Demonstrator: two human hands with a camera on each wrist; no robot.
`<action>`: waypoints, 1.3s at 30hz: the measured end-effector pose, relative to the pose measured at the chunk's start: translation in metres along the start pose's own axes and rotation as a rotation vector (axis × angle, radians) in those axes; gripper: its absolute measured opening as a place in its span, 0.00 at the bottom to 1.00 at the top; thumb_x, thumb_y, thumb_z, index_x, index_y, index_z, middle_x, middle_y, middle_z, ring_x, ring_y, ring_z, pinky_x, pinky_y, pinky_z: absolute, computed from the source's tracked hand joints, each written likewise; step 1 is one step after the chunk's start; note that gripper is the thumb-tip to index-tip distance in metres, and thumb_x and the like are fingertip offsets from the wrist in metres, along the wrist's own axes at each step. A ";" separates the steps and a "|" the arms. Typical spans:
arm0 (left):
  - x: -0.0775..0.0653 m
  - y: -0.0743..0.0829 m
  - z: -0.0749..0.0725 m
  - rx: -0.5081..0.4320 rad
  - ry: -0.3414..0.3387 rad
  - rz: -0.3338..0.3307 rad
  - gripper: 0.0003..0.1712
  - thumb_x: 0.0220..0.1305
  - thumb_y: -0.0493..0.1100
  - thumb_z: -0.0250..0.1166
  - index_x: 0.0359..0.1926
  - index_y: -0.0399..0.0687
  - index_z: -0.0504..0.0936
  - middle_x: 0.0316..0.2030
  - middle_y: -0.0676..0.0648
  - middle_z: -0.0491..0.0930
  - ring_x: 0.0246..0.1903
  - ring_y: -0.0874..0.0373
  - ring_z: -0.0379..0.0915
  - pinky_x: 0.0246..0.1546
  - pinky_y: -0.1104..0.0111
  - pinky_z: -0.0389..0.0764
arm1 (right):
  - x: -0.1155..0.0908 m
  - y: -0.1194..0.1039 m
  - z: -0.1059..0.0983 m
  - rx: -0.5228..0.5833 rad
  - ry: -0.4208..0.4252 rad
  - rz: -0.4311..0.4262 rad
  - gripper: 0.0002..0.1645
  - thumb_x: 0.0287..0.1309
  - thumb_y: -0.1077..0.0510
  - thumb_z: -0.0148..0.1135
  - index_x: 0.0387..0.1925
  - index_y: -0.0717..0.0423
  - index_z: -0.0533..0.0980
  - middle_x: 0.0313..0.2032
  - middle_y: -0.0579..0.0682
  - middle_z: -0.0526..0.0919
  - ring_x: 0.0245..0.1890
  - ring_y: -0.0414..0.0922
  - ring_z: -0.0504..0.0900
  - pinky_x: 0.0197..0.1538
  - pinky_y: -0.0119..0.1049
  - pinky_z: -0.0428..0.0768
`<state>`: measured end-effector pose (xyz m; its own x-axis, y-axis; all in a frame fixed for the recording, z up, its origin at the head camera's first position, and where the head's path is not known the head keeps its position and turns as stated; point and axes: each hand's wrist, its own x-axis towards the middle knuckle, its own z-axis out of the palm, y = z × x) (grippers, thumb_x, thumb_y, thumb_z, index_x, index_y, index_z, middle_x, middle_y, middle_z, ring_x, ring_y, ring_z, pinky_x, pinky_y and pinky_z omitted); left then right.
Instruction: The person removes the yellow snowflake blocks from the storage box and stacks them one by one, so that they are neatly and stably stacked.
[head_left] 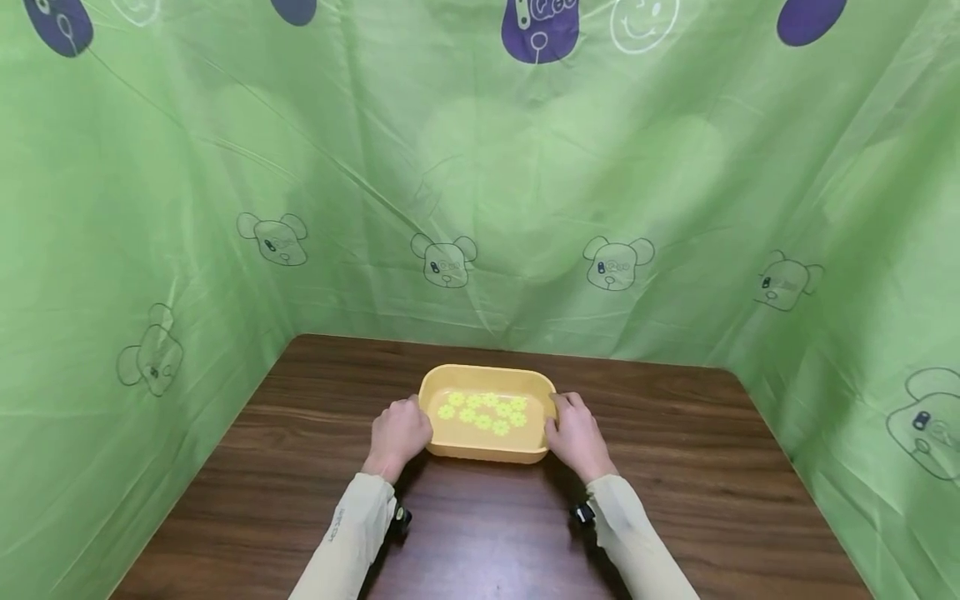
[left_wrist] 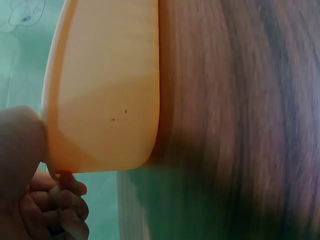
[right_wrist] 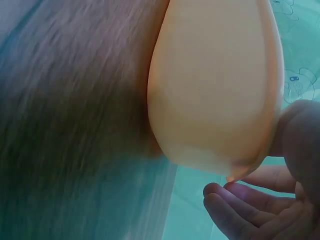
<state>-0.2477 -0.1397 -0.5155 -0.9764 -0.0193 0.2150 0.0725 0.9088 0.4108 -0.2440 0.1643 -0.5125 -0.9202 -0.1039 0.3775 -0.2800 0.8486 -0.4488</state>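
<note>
A shallow yellow plastic basin with rounded corners stands upright in the middle of the head view. Bright yellow flower shapes cover much of its floor. My left hand grips the rim at the basin's left end. At the opposite end my right hand pinches the rim, its thumb on the inner side. In the left wrist view, curled fingers sit under the rim's corner, and small dark specks mark the outer wall. The right wrist view has the fingers below the rim too, spread more loosely.
The basin is over a dark wood-grain table. A green curtain printed with cartoon bear heads surrounds the table at the back and both sides. Light sleeves cover both forearms, and a small black device shows at the left wrist.
</note>
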 end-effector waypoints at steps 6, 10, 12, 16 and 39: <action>-0.003 0.012 0.007 -0.012 -0.005 0.019 0.16 0.63 0.40 0.53 0.42 0.34 0.82 0.27 0.37 0.82 0.26 0.40 0.82 0.20 0.50 0.76 | -0.003 0.010 -0.008 -0.031 -0.011 0.038 0.25 0.58 0.64 0.64 0.58 0.69 0.78 0.50 0.64 0.80 0.44 0.61 0.85 0.47 0.54 0.83; -0.003 0.014 0.012 -0.034 0.015 0.013 0.14 0.63 0.41 0.55 0.40 0.34 0.81 0.27 0.37 0.82 0.26 0.39 0.82 0.21 0.50 0.76 | -0.003 0.013 -0.010 -0.038 -0.016 0.030 0.26 0.57 0.65 0.64 0.57 0.70 0.78 0.50 0.64 0.79 0.45 0.61 0.84 0.48 0.54 0.82; -0.004 0.013 0.013 -0.067 0.018 -0.013 0.12 0.64 0.41 0.55 0.37 0.37 0.81 0.27 0.37 0.82 0.26 0.40 0.81 0.23 0.49 0.76 | 0.000 0.012 -0.010 -0.045 -0.023 0.018 0.26 0.56 0.64 0.65 0.57 0.69 0.78 0.50 0.65 0.79 0.48 0.61 0.82 0.50 0.54 0.81; -0.004 0.013 0.014 -0.140 0.007 -0.056 0.09 0.65 0.42 0.56 0.34 0.41 0.80 0.28 0.38 0.83 0.27 0.41 0.81 0.25 0.49 0.76 | 0.006 0.008 -0.009 -0.082 -0.026 -0.008 0.25 0.54 0.61 0.68 0.54 0.68 0.80 0.52 0.64 0.78 0.51 0.62 0.78 0.55 0.54 0.77; -0.005 0.013 0.016 -0.148 -0.014 -0.070 0.11 0.66 0.43 0.56 0.37 0.42 0.81 0.30 0.38 0.84 0.30 0.41 0.82 0.27 0.50 0.77 | 0.045 -0.019 0.020 -0.189 -0.430 -0.046 0.09 0.46 0.72 0.61 0.20 0.59 0.72 0.21 0.51 0.71 0.24 0.45 0.67 0.29 0.40 0.72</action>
<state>-0.2450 -0.1207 -0.5251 -0.9828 -0.0734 0.1693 0.0326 0.8342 0.5505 -0.2855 0.1334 -0.5028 -0.9490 -0.3151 0.0063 -0.3051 0.9136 -0.2689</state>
